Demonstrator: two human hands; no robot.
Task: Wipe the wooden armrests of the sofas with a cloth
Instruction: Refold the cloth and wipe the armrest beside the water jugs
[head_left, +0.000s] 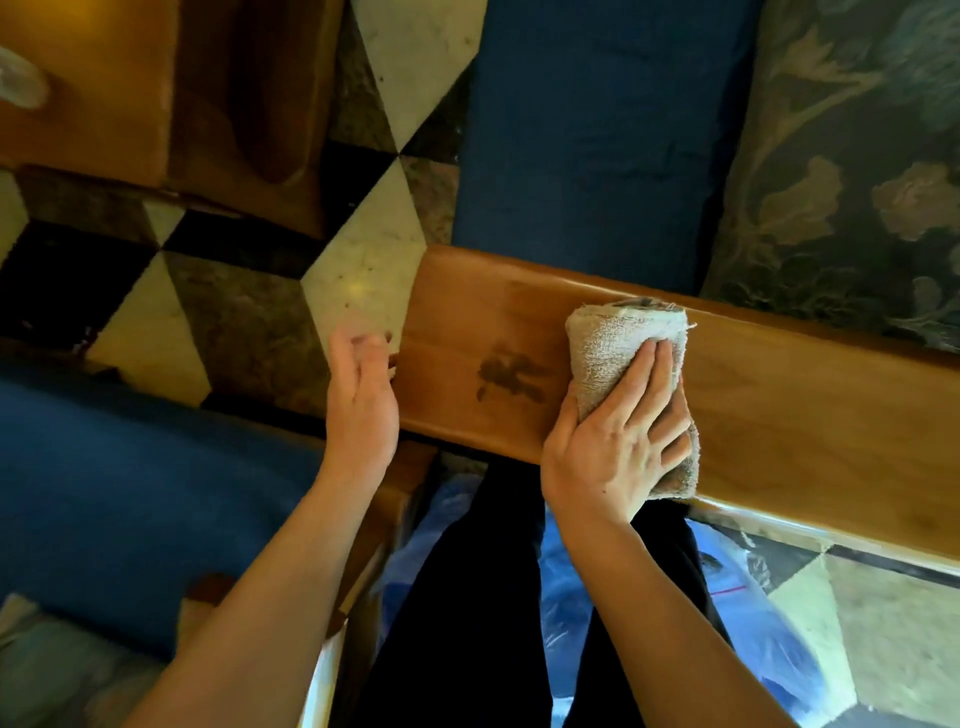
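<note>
Glossy flat wooden armrest spans blue cushion. Folded beige terry cloth lies across it, pressed by right hand, fingers together. Left hand hovers at armrest end, fingers loosely apart, holding nothing.

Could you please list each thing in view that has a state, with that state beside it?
cloth: folded into a pad, lying flat on the armrest under the right hand.
wooden armrest: glossy, with a dark smudge left of the cloth.
right hand: palm down, pressing on the cloth.
left hand: open, empty, at the armrest's end.
blue seat cushion: in place, unoccupied.
</note>
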